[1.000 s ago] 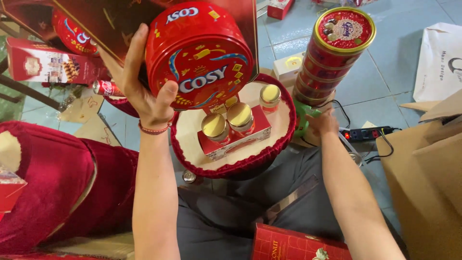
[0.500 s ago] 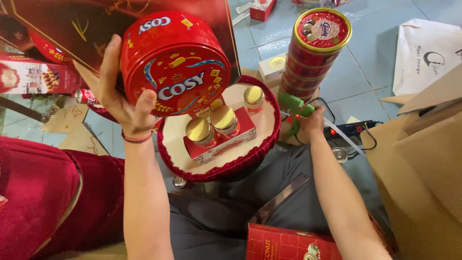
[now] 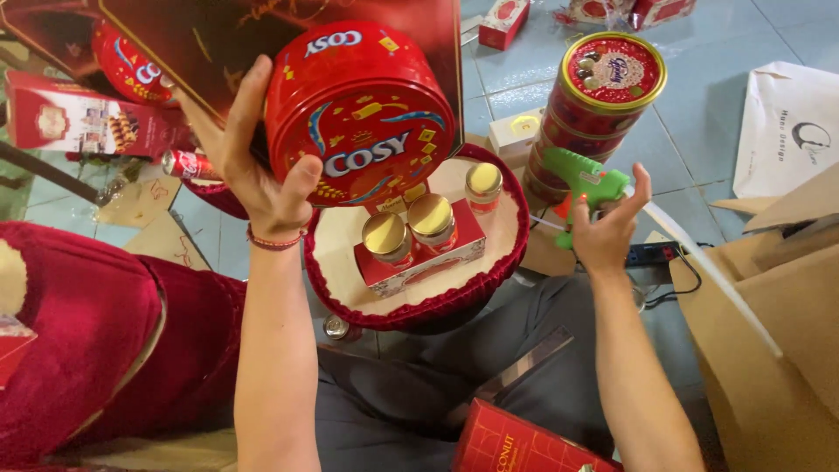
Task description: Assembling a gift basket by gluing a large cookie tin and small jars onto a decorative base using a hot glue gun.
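Near the top centre of the frame, the left hand [image 3: 262,179] grips a big round red tin [image 3: 360,114], tilted, with fingers wrapped round its left edge and thumb on its face. Just below it sits a red velvet basket [image 3: 498,262] holding a small red box [image 3: 419,258] of gold-lidded jars [image 3: 408,227]. At right of centre, the right hand [image 3: 605,229] is closed around a green glue gun [image 3: 578,179], just in front of a tall red canister [image 3: 603,109] standing on the tiled floor [image 3: 699,114].
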